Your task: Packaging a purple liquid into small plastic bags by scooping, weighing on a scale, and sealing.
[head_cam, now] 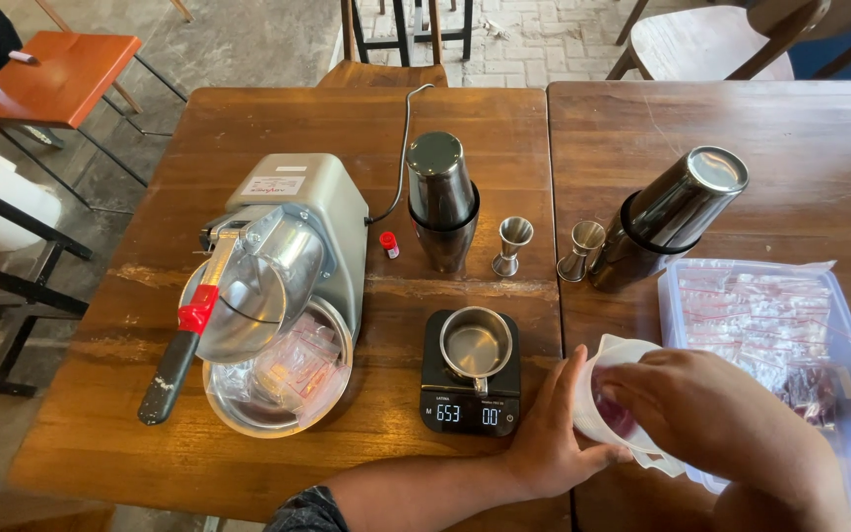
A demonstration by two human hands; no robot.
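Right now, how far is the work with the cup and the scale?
Done: a small metal cup stands on the switched-on scale, and it looks empty. In hand: the left hand holds a white plastic cup with something dark red inside, and the right hand covers its mouth. Left: nothing has gone into the metal cup; both shakers stand capped.

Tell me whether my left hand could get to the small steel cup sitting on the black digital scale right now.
Probably yes, once freed. The left hand lies just right of the black digital scale, and nothing stands between it and the small steel cup. Its grip is now on a white plastic cup.
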